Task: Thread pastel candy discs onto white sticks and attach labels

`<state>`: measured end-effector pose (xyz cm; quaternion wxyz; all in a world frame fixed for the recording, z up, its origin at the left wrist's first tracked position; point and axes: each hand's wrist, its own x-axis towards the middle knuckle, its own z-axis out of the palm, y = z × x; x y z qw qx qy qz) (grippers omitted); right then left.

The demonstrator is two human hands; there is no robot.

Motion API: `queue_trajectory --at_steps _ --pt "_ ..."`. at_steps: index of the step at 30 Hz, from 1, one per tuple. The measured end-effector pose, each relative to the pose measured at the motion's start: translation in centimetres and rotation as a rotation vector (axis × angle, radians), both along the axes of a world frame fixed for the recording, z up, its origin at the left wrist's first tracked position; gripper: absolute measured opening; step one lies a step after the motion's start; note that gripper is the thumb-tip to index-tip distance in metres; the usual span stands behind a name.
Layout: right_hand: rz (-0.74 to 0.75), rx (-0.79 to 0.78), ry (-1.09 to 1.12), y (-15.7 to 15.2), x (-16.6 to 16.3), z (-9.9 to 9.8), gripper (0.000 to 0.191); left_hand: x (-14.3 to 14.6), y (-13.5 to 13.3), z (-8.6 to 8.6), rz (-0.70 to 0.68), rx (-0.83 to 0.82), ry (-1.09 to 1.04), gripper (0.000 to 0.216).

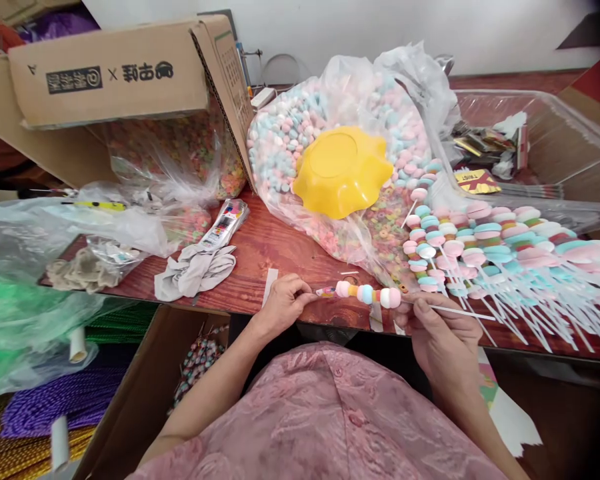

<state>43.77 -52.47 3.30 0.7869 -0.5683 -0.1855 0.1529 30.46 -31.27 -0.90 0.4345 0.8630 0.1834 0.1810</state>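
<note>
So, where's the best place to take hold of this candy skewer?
Probably the bare white stick, coming from the right: it juts past the right hand, thin and straight. The row of candies bulges along the other part, and the left hand is at that end.

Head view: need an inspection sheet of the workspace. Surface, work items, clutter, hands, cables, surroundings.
Surface: red-brown wood-grain table, largely covered.
Work items: one sweet skewer spans both hands; many similar skewers are piled at right, white sticks toward the front edge.
Clutter: yellow bowl upside down on bagged sweets; crumpled grey cloth; cardboard box.
Hands: left hand pinches the patterned tip; right hand grips the stick end.
Cables: thin loop near the wall; cannot tell if cable.
Surroundings: pale wall behind; purple cord bundles lower left.
</note>
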Motion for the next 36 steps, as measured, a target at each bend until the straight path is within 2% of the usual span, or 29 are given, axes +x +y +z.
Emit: queue_trajectory --at_steps 5,11,15,19,22,26,29,32,36 --pt "-0.099 0.027 0.004 -0.9 -0.1 -0.6 0.009 0.0 0.0 -0.2 0.038 -0.091 -0.03 0.012" --pt "-0.044 -0.033 -0.028 -0.3 -0.8 -0.8 0.01 -0.1 -0.1 -0.8 0.026 -0.146 -0.091 0.011" --pt "-0.046 -0.047 -0.014 -0.2 -0.8 -1.3 0.009 -0.2 -0.1 -1.0 0.011 -0.124 -0.123 0.013" --pt "-0.03 -0.078 0.023 -0.6 -0.4 -1.8 0.006 -0.4 -0.1 -1.1 -0.055 -0.017 -0.121 0.012" --pt "-0.024 -0.089 0.026 -0.6 -0.3 -1.7 0.006 -0.4 -0.2 -1.1 -0.126 0.128 -0.126 0.013" --pt "-0.027 -0.083 -0.029 -0.2 -0.6 -1.1 0.007 -0.4 -0.3 -0.8 -0.18 0.334 -0.114 0.02" --pt "-0.069 -0.064 -0.076 -0.2 -0.9 -0.9 0.007 -0.4 -0.4 -0.5 -0.215 0.393 -0.096 0.022" --pt "-0.031 -0.072 -0.108 -0.5 -1.1 -1.1 0.007 -0.5 -0.6 -0.5 -0.233 0.341 -0.147 0.02" --pt "0.023 -0.111 -0.128 -1.2 -1.0 -1.4 0.009 -0.7 -0.9 -0.6 -0.19 0.14 -0.193 0.014"
